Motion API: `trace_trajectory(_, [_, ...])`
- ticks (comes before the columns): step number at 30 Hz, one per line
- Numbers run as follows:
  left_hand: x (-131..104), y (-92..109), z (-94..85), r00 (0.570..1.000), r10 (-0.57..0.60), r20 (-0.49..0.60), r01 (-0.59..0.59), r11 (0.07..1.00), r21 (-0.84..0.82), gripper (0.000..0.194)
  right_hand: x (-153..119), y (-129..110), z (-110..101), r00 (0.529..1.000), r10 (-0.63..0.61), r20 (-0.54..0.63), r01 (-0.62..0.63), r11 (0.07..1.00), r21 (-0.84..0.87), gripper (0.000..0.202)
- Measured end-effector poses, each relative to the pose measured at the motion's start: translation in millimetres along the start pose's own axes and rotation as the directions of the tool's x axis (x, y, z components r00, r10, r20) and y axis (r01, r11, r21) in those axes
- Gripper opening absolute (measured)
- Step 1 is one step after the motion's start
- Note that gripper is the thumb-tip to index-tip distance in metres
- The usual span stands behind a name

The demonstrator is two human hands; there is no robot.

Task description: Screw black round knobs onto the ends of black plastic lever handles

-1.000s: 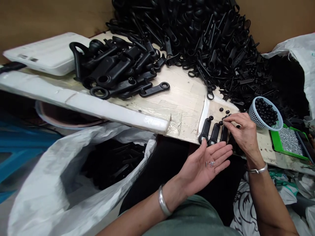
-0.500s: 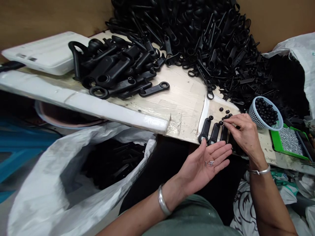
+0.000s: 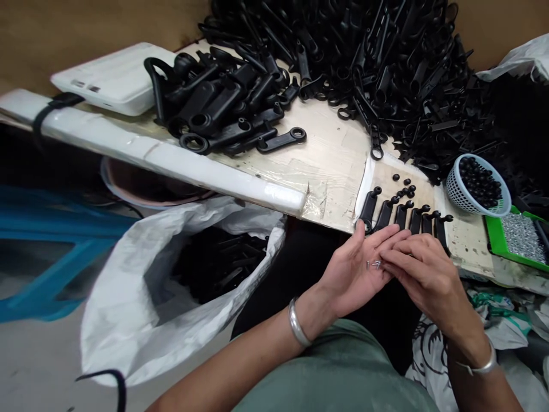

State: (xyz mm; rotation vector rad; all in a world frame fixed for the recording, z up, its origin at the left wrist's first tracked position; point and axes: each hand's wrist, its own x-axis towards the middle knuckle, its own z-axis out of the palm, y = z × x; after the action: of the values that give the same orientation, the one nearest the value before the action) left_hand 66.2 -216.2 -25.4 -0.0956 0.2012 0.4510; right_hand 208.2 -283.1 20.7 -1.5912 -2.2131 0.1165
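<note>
Palm up, my left hand (image 3: 360, 269) is open in front of the table edge, with a few small metal pins (image 3: 374, 264) lying on it. My right hand (image 3: 422, 269) reaches over that palm, thumb and forefinger pinched at one of the pins. Just beyond both hands, several black plastic crank-like handles (image 3: 385, 213) stand in a row at the table edge, small knob ends pointing away from me. Their near ends are partly hidden by my fingers. Several small black round caps (image 3: 407, 182) lie loose behind the row.
A blue basket (image 3: 454, 191) of black caps stands at the right, beside a green tray (image 3: 497, 240) of metal pins. Black plastic parts (image 3: 326, 51) are heaped at the back, with more handles (image 3: 223, 109) at left. A white sack (image 3: 115, 320) stands open below the table.
My right hand has left the knob ends of the row and come back to the pins on my left palm. The view has shifted, and more of the row shows.
</note>
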Motion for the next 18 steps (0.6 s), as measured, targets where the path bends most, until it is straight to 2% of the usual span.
trace_trajectory(5, [-1,0,2.8,1.000,0.015,-0.010,-0.015,1.000,0.020,0.070,2,-4,6,0.997,-0.073,0.014,0.074,0.987,-0.140,0.020])
trace_trajectory(13, [-2,3,3.1,1.000,-0.003,-0.028,0.004,1.000,0.024,0.067,6,-12,2,0.987,-0.100,0.123,0.124,0.971,-0.203,0.019])
trace_trajectory(18, [-2,3,0.0,1.000,-0.014,-0.019,0.015,1.000,0.019,0.065,8,-10,2,0.988,-0.108,0.111,0.121,0.986,-0.117,0.020])
